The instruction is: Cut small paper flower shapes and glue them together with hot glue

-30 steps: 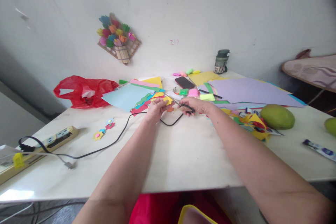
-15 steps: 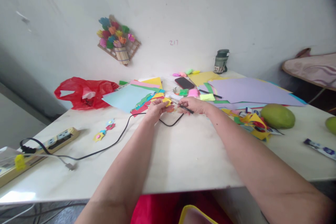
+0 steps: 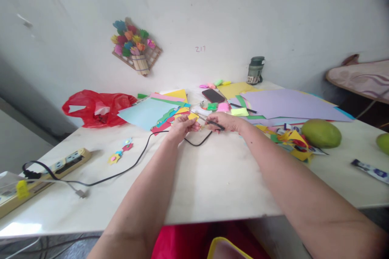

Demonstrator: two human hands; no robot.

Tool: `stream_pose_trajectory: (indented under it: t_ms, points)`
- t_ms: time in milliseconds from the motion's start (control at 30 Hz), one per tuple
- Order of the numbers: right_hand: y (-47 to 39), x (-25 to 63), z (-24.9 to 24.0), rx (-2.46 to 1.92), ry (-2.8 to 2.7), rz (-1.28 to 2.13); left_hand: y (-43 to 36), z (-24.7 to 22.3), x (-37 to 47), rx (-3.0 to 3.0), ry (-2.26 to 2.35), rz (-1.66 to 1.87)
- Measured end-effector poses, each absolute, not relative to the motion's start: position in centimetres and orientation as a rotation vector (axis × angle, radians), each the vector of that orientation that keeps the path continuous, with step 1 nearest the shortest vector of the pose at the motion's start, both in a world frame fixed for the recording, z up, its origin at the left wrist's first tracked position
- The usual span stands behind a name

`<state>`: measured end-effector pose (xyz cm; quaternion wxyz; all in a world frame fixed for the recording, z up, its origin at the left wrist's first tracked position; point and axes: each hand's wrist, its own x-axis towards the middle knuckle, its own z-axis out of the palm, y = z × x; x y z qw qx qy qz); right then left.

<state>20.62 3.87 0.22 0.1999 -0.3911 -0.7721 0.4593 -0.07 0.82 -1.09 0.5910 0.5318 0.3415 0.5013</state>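
My left hand [image 3: 183,125] pinches a small piece of yellow paper [image 3: 192,115] between thumb and fingers, above the middle of the table. My right hand [image 3: 221,122] is closed on a pair of scissors [image 3: 216,124] with black handles. Their thin blades point left, towards the yellow paper; I cannot tell whether they touch it. Red, green and blue wavy paper strips [image 3: 166,120] lie just behind and left of my left hand. To the left rest small paper flowers [image 3: 114,158] in yellow, red and blue with coloured centres.
A black cord [image 3: 133,165] runs from the power strip [image 3: 65,161] to my hands. A red plastic bag [image 3: 114,109] sits back left. Behind are a phone [image 3: 213,96], bright clay packs [image 3: 223,107] and purple paper [image 3: 285,103]. Paper scraps [image 3: 299,145] lie beside a green mango [image 3: 321,133].
The scissors have turned slightly in my right hand and their blades show more clearly beside the yellow paper. Both hands stay nearly in place; the view has shifted a little.
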Motion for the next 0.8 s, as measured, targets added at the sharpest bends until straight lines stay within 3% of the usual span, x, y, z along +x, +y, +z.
stream_pose_trajectory:
  t_ms: [800]
  points:
    - [3.74, 20.59, 0.29, -1.071, -2.142, 1.286, 0.67, -0.85, 0.24, 1.144, 0.756, 1.149]
